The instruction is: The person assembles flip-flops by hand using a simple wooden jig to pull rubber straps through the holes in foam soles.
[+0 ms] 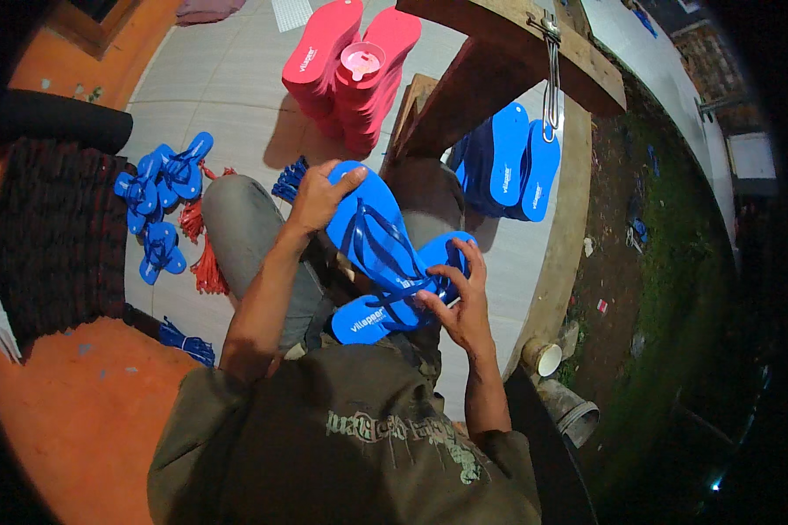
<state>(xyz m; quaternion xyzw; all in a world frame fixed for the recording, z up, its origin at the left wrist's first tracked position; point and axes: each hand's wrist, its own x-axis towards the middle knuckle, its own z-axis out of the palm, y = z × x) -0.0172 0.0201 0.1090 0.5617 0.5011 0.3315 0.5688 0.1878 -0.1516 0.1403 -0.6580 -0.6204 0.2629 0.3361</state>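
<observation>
Head view: there sat the person, grey-trousered knees (249, 219) apart, a pair of bright-blue foam flip-flops over the lap. The upper flip-flop (376, 241) lay slanted across the lower flip-flop (368, 319), footbeds up, so both sets of straps were within easy reach. The left hand (317, 206) was closed around the upper one's far end, thumb on top, seemingly to steady it. And the right hand (468, 315)? Half open, fingers curved and spread, its tips at the glossy dark-blue strap (401, 296) of the lower one; whether they truly pinched it, I couldn't tell.

Out in front rose a rough brown timber stand (490, 52), a thin metal wire tool (550, 83) hanging off it, probably to be handy. That timber stood between the tall stacks of pink foam soles (317, 66) and the blue foam soles (508, 162), partly screening the blue side. A small round pink container (362, 59) perched on the pink stacks.

Over on the left, a cluster of small blue flip-flops (159, 175) sat on the pale tiled floor (201, 79), with red cord-like straps (207, 267) beside the knee and a bundle of blue straps (184, 341) nearer the body. A dark layered stack (61, 236) hemmed that side in, a black roll (61, 121) lying at its far end.
</observation>
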